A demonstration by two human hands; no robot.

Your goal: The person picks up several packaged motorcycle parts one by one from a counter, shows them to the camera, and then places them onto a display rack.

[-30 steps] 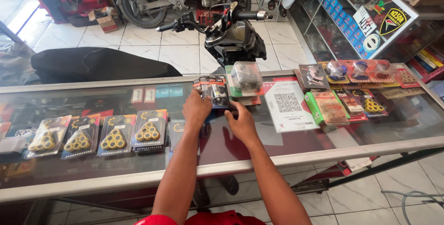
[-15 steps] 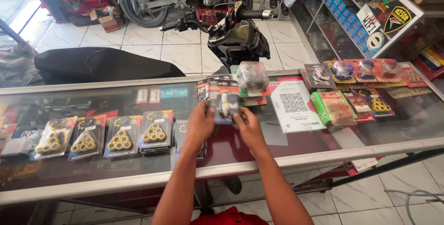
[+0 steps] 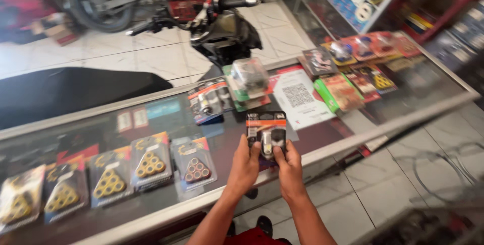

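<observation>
Both my hands hold one small blister pack (image 3: 266, 130) with an orange and black card, lifted just above the glass counter (image 3: 322, 144). My left hand (image 3: 245, 167) grips its lower left edge and my right hand (image 3: 288, 166) grips its lower right edge, thumbs on the front. A similar pack (image 3: 209, 100) lies flat on the glass just beyond, to the left. Packs of small rollers stacked in triangles (image 3: 194, 163) lie in a row on the counter to the left of my hands.
A white card with a square code (image 3: 298, 96) and a clear box on green packs (image 3: 250, 76) lie behind. More packaged parts (image 3: 360, 76) cover the counter's right end. A motorbike's handlebars (image 3: 212, 15) and black seat (image 3: 70, 91) stand beyond the counter.
My hands picked the pack up off the counter and drew it toward me. The view swung to the left and down, so the counter now runs diagonally.
</observation>
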